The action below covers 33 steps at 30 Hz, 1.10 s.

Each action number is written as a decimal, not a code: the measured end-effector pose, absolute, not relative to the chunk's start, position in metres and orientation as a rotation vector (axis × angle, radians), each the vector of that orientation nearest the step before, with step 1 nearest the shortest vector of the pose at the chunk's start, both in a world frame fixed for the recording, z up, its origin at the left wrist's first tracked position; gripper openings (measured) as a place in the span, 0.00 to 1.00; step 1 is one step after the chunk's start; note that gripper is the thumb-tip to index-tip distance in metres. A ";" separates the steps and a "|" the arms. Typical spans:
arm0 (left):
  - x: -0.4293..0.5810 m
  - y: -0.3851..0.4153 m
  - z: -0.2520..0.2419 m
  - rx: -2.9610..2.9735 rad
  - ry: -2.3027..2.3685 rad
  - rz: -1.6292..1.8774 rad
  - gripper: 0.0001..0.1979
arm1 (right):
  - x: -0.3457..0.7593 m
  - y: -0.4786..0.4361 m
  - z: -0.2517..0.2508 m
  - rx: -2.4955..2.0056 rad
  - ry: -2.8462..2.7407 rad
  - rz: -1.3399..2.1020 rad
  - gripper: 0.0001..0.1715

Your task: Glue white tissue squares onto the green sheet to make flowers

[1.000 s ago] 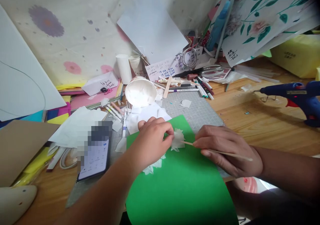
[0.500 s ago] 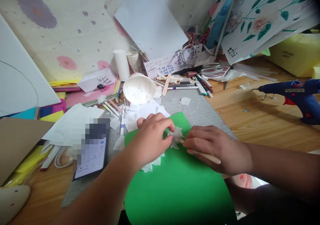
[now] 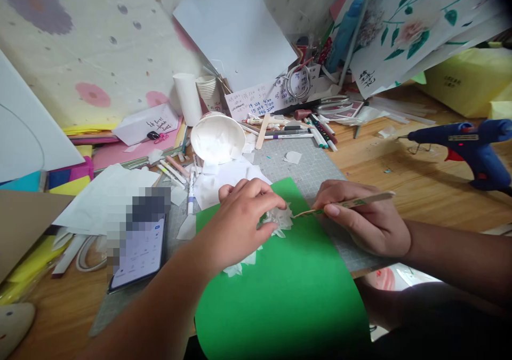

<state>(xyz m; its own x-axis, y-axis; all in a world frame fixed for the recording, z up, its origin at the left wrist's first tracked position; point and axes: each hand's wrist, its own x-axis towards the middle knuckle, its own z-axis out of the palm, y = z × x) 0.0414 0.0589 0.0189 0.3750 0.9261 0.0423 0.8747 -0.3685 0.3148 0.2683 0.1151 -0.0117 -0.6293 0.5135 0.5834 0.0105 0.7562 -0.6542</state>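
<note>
A green sheet (image 3: pixel 280 296) lies on the grey cutting mat, its near edge curving down. On its upper part sits a white paper flower (image 3: pixel 283 218); more white petals (image 3: pixel 242 264) lie lower left, partly under my left wrist. My left hand (image 3: pixel 244 221) rests around the flower, thumb and index finger curved at its left side. To the right, my right hand (image 3: pixel 360 216) pinches a flat wooden stick (image 3: pixel 356 201) with green marks, its tip touching or close to the flower's right edge.
Behind the sheet stands a white paper bowl (image 3: pixel 218 138) with white scraps. A phone (image 3: pixel 140 253) lies left. Pens, a loose stick (image 3: pixel 262 132) and paper cups (image 3: pixel 188 100) are at the back. A blue glue gun (image 3: pixel 466 146) stands right.
My right hand has moved right and turned, drawing the stick back from beneath the flower and tilting its far end up. My left thumb and index finger have spread slightly. The view has shifted a little.
</note>
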 end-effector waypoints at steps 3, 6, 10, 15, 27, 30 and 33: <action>0.043 0.057 0.019 2.469 1.513 0.294 0.14 | 0.268 0.117 -0.012 -0.538 -2.122 0.864 0.13; 0.047 0.054 0.020 2.574 1.466 0.262 0.11 | 0.264 0.120 -0.011 -0.597 -2.136 0.897 0.16; 0.050 0.054 0.022 2.633 1.438 0.252 0.08 | 0.260 0.123 -0.011 -0.614 -2.193 0.870 0.13; 0.049 0.055 0.021 2.639 1.533 0.309 0.08 | 0.259 0.121 -0.011 -0.377 -2.244 0.840 0.06; 0.047 0.058 0.017 2.646 1.467 0.285 0.05 | 0.262 0.117 -0.014 -0.053 -2.372 0.649 0.08; 0.045 0.058 0.018 2.642 1.459 0.308 0.06 | 0.265 0.119 -0.011 -0.202 -2.243 0.813 0.08; 0.044 0.057 0.018 2.650 1.450 0.318 0.07 | 0.266 0.120 -0.010 -0.319 -2.187 0.905 0.08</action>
<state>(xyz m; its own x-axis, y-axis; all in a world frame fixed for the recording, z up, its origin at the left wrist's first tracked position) 0.0437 0.0572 0.0177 0.5236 0.8416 0.1325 0.8198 -0.5401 0.1905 0.2656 0.1201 -0.0099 -0.6989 0.4704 0.5387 -0.0478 0.7209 -0.6914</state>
